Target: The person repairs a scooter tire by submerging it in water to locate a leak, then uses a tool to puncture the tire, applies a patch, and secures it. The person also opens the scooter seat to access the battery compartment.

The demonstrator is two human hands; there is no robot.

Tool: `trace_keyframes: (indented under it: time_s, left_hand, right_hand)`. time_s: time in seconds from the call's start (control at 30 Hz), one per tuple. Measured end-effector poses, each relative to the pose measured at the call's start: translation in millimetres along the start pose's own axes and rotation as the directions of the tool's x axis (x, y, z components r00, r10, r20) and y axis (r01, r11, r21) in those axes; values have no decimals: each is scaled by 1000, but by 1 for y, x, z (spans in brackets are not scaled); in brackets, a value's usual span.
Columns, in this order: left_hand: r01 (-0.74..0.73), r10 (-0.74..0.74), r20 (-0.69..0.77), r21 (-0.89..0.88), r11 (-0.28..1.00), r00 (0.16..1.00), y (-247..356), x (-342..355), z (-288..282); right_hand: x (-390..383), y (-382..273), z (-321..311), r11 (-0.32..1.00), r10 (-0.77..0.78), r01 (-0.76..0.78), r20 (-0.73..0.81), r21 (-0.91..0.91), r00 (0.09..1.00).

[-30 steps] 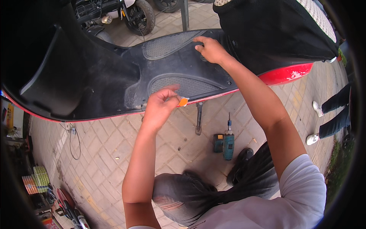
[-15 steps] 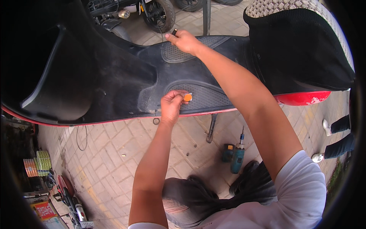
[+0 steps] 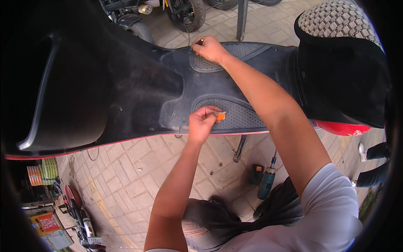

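Observation:
A scooter's black footboard (image 3: 168,113) lies across in front of me, with ribbed foot mats on it. Between the thumb and fingers of my left hand (image 3: 200,124) is a small orange disc (image 3: 221,116) with a pale, shiny edge, held over the near foot mat (image 3: 241,113). My right hand (image 3: 208,49) reaches across to the board's far edge, beside the far foot mat (image 3: 247,51). Its fingers close round a small dark rod (image 3: 201,41) with a brassy end; the rest of the rod is hidden. A thin grey cable (image 3: 188,35) runs down beside those fingertips.
A teal cordless drill (image 3: 266,185) stands on the paving by my feet, next to a dark battery block (image 3: 256,174). The scooter's seat (image 3: 340,67) rises at right, and its kickstand (image 3: 239,149) hangs below. Parked two-wheelers (image 3: 187,14) stand beyond. Another person's legs (image 3: 375,152) show at right.
The view has shifted, so the scooter and both hands sit further right and a little lower. My hands keep their holds on the disc and the rod; the right wrist has turned slightly.

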State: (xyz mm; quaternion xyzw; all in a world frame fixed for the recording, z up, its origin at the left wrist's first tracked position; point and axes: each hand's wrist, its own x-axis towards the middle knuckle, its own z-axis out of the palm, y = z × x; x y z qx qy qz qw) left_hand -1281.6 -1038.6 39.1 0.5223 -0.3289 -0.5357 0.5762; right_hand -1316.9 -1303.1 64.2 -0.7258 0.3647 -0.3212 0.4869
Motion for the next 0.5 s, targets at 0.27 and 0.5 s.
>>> trace_keyframes:
  time_s: [0.27, 0.5]
  left_hand:
    - [-1, 1, 11, 2, 1000, 1000, 2, 0, 3]
    - [-24, 24, 5, 25, 999, 1000, 3, -3, 4]
  right_hand:
    - [9, -6, -10, 931, -245, 287, 194, -226, 950]
    - [21, 4, -18, 996, 23, 5, 309, -92, 951]
